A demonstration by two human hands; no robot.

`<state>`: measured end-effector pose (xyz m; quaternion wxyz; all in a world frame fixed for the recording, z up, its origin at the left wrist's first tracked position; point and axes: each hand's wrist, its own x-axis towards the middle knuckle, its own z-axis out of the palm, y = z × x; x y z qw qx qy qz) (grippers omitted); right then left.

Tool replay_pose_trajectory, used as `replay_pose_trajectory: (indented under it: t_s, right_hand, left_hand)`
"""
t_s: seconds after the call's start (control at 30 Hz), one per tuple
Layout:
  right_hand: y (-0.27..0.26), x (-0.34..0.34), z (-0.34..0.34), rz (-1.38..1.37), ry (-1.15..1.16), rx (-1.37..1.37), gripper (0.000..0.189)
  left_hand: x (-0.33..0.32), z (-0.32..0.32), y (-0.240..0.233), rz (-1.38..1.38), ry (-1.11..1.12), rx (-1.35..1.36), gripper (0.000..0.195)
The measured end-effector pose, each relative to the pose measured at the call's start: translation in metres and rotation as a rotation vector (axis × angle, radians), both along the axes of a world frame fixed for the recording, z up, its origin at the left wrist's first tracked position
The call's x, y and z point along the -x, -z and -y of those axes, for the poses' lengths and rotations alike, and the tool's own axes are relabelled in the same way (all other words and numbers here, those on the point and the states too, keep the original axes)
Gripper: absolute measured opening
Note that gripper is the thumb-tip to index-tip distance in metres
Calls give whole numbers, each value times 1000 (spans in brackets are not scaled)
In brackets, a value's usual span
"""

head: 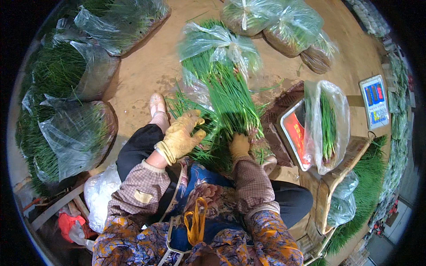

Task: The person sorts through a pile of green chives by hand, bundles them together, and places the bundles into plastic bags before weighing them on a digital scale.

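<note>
My left hand [183,134], in a yellow work glove, hovers palm down with fingers apart and nothing in it. Loose green onions [206,146] lie beneath it between my knees. My right hand [239,145], also gloved, reaches into the stems beside the reddish bulbs; its fingertips are hidden, so its grip is unclear. A large heap of green onions [229,93] stretches away from me, bulbs toward me. Across its far end lies a clear plastic bag [229,46]. Right of my right hand, an open plastic bag [311,133] holds a green onion bunch [327,129].
That bag rests on a scale platform [285,121] above a brown plastic crate [271,116]. The scale's display [374,102] stands farther right. Filled bags of greens [80,136] line the left; tied bags [289,26] sit at the far right. A wooden frame [346,183] is near my right knee.
</note>
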<state>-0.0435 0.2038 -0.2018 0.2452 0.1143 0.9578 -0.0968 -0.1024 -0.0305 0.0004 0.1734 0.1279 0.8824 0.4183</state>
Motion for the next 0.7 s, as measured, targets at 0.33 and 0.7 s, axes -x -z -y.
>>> replay_pose_trajectory:
  t_s: [0.33, 0.7]
  right_hand:
    - [-33, 24, -27, 63, 358, 529, 35]
    - [-154, -25, 34, -122, 680, 1638, 24]
  left_hand:
    - [0, -6, 6, -92, 156, 172, 40]
    - [-40, -43, -1, 1028, -196, -782, 37]
